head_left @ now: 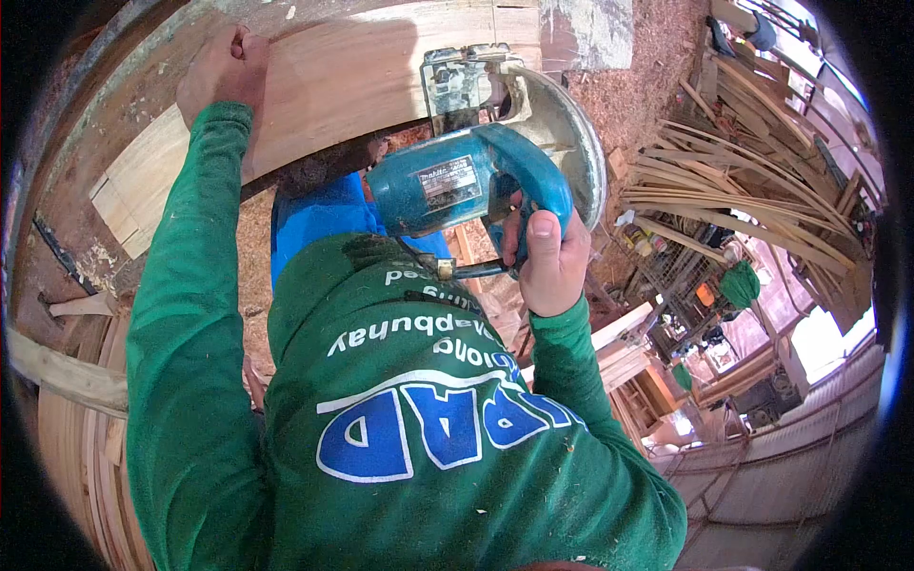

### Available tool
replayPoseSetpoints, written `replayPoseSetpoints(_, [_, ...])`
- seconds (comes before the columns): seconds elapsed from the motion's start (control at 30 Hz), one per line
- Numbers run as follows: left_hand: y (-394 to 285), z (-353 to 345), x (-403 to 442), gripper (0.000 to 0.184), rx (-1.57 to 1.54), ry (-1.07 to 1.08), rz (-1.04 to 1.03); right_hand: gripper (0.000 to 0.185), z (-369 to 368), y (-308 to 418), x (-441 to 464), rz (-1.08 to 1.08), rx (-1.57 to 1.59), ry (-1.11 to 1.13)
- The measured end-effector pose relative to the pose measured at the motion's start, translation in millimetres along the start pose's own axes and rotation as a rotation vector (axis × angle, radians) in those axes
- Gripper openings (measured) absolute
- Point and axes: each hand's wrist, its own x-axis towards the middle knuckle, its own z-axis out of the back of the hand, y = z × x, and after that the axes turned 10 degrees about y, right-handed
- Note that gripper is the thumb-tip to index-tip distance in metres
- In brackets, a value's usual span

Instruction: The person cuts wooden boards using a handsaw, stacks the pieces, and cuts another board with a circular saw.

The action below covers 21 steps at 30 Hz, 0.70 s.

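My right hand (552, 257) is wrapped round the handle of a blue-green circular saw (428, 181), with the thumb on top. The saw's metal base plate (455, 90) rests at the right part of a long, pale wooden board (333, 71), and its round guard (562, 124) faces right. The blade itself is hidden. On the left part of the board lies my left hand (224, 71), its fingers curled; what is inside them, if anything, is hidden. Pencil-like marks show near the board's lower left end.
Thin wooden strips (743, 205) lie heaped at the right, beyond sawdust-covered ground (638, 105). A green cloth or bag (739, 284) and stacked timber are at the lower right. More planks (86, 457) lie at the lower left. A cord leaves the saw near my body.
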Motion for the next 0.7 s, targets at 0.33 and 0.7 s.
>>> replayPoseSetpoints(0.33, [2, -6, -4, 0.031, -0.104, -0.123, -0.048, 0.038, -2, -2, 1, 0.015, -0.014, -0.014])
replayPoseSetpoints(0.7, [4, 1, -5, 0.034, -0.066, -0.025, -0.025, 0.034, -5, 3, 3, 0.024, 0.021, -0.028])
